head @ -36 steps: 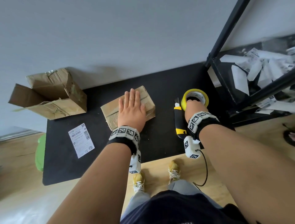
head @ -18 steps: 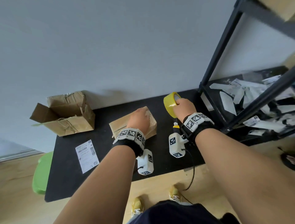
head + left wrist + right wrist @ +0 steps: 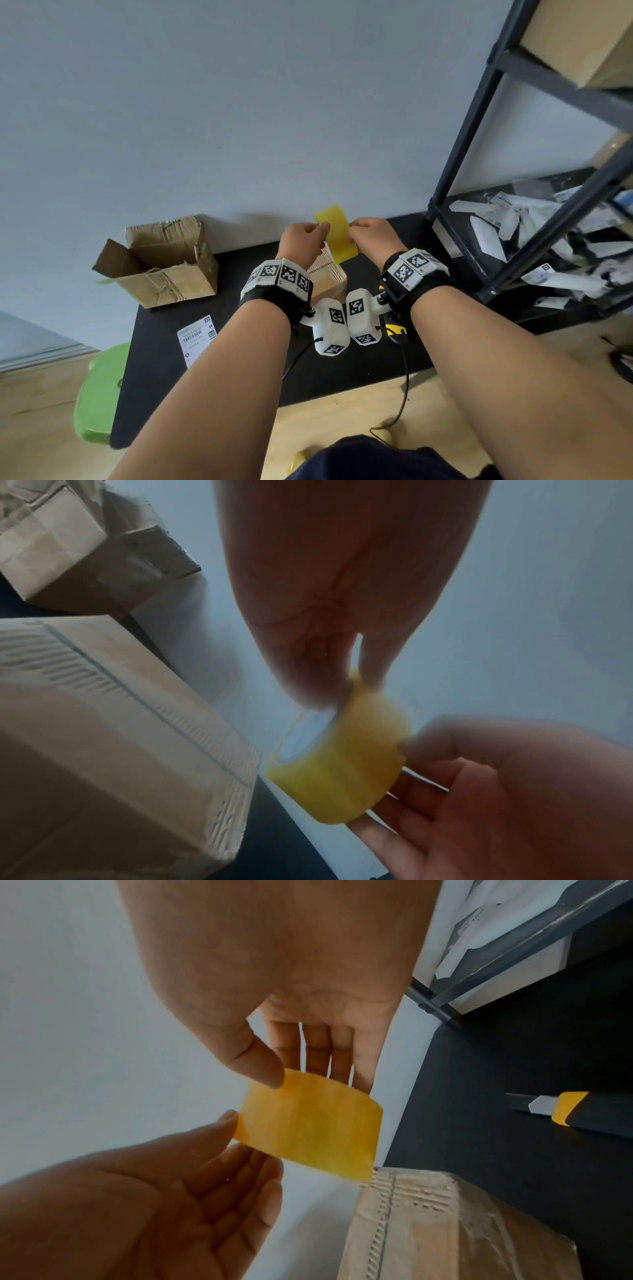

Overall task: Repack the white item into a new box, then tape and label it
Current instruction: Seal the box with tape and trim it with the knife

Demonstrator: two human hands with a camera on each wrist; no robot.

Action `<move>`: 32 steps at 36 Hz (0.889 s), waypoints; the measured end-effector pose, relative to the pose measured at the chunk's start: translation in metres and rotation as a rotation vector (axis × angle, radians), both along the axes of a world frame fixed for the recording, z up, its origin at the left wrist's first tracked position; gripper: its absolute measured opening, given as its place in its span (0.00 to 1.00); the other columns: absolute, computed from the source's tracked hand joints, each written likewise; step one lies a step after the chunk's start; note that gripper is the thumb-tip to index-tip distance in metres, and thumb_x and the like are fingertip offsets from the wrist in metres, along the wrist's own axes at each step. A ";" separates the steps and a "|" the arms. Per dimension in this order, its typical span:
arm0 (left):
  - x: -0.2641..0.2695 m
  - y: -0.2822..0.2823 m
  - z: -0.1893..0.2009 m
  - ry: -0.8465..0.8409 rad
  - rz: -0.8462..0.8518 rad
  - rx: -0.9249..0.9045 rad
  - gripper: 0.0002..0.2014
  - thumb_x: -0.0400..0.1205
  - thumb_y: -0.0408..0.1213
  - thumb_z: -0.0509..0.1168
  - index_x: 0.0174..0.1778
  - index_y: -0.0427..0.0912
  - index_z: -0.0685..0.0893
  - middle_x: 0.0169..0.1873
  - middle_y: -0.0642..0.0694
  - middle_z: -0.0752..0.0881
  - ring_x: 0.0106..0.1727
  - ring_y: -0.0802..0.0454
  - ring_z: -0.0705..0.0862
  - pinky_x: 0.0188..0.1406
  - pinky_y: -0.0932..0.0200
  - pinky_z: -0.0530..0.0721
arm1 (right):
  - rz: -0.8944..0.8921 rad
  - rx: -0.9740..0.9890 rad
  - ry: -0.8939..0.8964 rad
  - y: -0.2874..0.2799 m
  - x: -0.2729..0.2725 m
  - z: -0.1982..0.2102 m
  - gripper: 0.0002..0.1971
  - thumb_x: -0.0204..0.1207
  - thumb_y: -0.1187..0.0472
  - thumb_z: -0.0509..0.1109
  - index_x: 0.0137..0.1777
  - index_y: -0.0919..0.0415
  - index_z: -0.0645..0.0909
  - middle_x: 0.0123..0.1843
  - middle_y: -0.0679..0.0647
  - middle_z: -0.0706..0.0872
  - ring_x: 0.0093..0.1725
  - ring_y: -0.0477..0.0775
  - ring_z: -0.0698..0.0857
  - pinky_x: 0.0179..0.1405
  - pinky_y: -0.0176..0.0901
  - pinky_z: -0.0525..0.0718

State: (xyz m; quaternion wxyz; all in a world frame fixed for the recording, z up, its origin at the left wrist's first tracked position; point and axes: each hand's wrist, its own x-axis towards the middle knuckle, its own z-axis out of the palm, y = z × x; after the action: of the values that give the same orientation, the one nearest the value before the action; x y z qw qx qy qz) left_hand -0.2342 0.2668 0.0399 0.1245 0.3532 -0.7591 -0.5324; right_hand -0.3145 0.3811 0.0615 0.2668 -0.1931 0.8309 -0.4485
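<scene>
Both hands hold a yellow tape roll (image 3: 335,234) in the air above the closed cardboard box (image 3: 328,282) on the black table (image 3: 239,370). My left hand (image 3: 320,228) pinches the roll's left rim between thumb and fingers (image 3: 342,693). From the other side my right hand (image 3: 352,230) grips the roll (image 3: 311,1129) with thumb (image 3: 263,1069) and fingers. In the wrist views the box (image 3: 120,750) (image 3: 428,1226) lies just below the roll (image 3: 339,761). No white item shows.
An open, worn cardboard box (image 3: 161,263) stands at the table's back left, with a shipping label (image 3: 197,337) lying in front of it. A yellow-black utility knife (image 3: 575,1110) lies right of the closed box. A black metal shelf (image 3: 513,212) holding papers stands at the right. Something green (image 3: 99,394) sits beside the table's left edge.
My right hand lifted the tape roll off the table and brought it over the box. My left hand left the box top and took hold of the roll's rim.
</scene>
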 end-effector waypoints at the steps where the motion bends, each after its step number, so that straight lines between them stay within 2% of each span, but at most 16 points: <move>1: 0.002 0.000 0.000 0.012 -0.012 0.015 0.12 0.82 0.43 0.65 0.39 0.40 0.87 0.31 0.46 0.85 0.35 0.49 0.82 0.55 0.44 0.86 | 0.028 0.013 -0.019 -0.002 0.002 0.002 0.09 0.74 0.65 0.64 0.45 0.66 0.86 0.43 0.58 0.87 0.49 0.61 0.86 0.54 0.52 0.84; 2: 0.003 0.000 0.001 0.019 -0.024 0.022 0.11 0.82 0.41 0.66 0.41 0.38 0.88 0.32 0.44 0.86 0.36 0.49 0.83 0.56 0.44 0.86 | 0.031 0.017 -0.032 -0.005 0.001 0.002 0.11 0.76 0.65 0.64 0.48 0.71 0.85 0.47 0.64 0.88 0.52 0.64 0.87 0.59 0.57 0.83; 4: 0.005 0.000 0.002 0.039 -0.034 0.029 0.11 0.82 0.40 0.66 0.46 0.34 0.89 0.36 0.41 0.87 0.36 0.50 0.83 0.56 0.46 0.86 | 0.004 -0.020 -0.109 -0.007 0.001 0.006 0.15 0.78 0.62 0.62 0.49 0.75 0.84 0.51 0.71 0.88 0.53 0.67 0.87 0.60 0.63 0.83; 9: 0.009 0.001 0.004 0.049 -0.085 0.041 0.11 0.83 0.39 0.66 0.51 0.35 0.88 0.36 0.43 0.87 0.36 0.53 0.84 0.52 0.55 0.87 | -0.134 -0.036 -0.163 -0.010 0.001 0.008 0.11 0.73 0.55 0.64 0.39 0.63 0.80 0.47 0.65 0.87 0.54 0.67 0.87 0.58 0.66 0.84; 12: 0.010 0.000 0.004 0.058 -0.103 0.052 0.10 0.83 0.40 0.66 0.50 0.37 0.88 0.36 0.44 0.88 0.37 0.53 0.86 0.53 0.55 0.87 | -0.136 -0.030 -0.150 -0.012 0.003 0.010 0.11 0.73 0.54 0.63 0.39 0.63 0.78 0.45 0.63 0.85 0.50 0.65 0.86 0.61 0.64 0.83; 15: 0.009 0.000 0.003 0.058 -0.108 0.071 0.11 0.83 0.40 0.67 0.49 0.35 0.89 0.37 0.43 0.89 0.36 0.53 0.86 0.53 0.53 0.88 | -0.149 -0.038 -0.139 -0.014 0.004 0.010 0.08 0.73 0.56 0.62 0.43 0.61 0.75 0.43 0.60 0.78 0.44 0.59 0.79 0.51 0.58 0.81; 18: 0.008 -0.003 0.002 0.070 -0.094 0.083 0.12 0.82 0.41 0.68 0.47 0.34 0.89 0.37 0.40 0.90 0.36 0.50 0.86 0.54 0.48 0.88 | -0.138 -0.028 -0.144 -0.015 0.006 0.011 0.07 0.72 0.58 0.61 0.43 0.61 0.75 0.43 0.60 0.77 0.44 0.58 0.78 0.56 0.62 0.81; 21: 0.007 -0.007 0.001 0.075 -0.068 0.098 0.13 0.82 0.42 0.68 0.42 0.34 0.89 0.33 0.42 0.89 0.35 0.50 0.86 0.53 0.47 0.88 | -0.100 -0.008 -0.114 -0.017 0.004 0.011 0.04 0.72 0.61 0.61 0.41 0.62 0.73 0.41 0.61 0.76 0.43 0.58 0.76 0.46 0.54 0.76; 22: 0.006 -0.008 0.001 0.080 -0.056 0.104 0.13 0.82 0.42 0.68 0.41 0.34 0.89 0.33 0.42 0.88 0.34 0.50 0.85 0.53 0.47 0.88 | -0.086 0.001 -0.102 -0.019 0.004 0.010 0.03 0.71 0.62 0.60 0.40 0.63 0.73 0.41 0.62 0.75 0.42 0.58 0.75 0.45 0.54 0.75; 25: 0.003 -0.010 0.000 0.084 -0.030 0.105 0.14 0.82 0.41 0.68 0.39 0.33 0.88 0.31 0.42 0.87 0.32 0.50 0.84 0.52 0.46 0.88 | -0.040 0.037 -0.079 -0.023 0.001 0.009 0.04 0.71 0.66 0.60 0.36 0.63 0.71 0.42 0.64 0.76 0.44 0.60 0.77 0.54 0.63 0.81; 29: -0.001 -0.011 0.000 0.064 -0.048 0.082 0.13 0.82 0.41 0.67 0.37 0.36 0.87 0.30 0.44 0.87 0.31 0.52 0.84 0.51 0.50 0.88 | -0.047 0.059 -0.081 -0.023 -0.001 0.010 0.06 0.73 0.67 0.61 0.35 0.63 0.72 0.43 0.64 0.79 0.46 0.61 0.80 0.61 0.62 0.80; 32: -0.002 -0.012 0.001 0.060 -0.057 0.067 0.13 0.83 0.42 0.67 0.40 0.36 0.87 0.31 0.45 0.87 0.31 0.53 0.84 0.46 0.56 0.87 | -0.096 0.021 -0.112 -0.021 -0.001 0.010 0.06 0.73 0.60 0.62 0.39 0.63 0.77 0.45 0.62 0.82 0.52 0.67 0.85 0.63 0.62 0.80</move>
State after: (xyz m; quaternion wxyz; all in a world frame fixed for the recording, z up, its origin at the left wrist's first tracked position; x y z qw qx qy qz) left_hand -0.2361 0.2553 0.0413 0.1203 0.3194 -0.7466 -0.5711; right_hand -0.3152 0.3600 0.0713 0.2929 -0.1248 0.8278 -0.4620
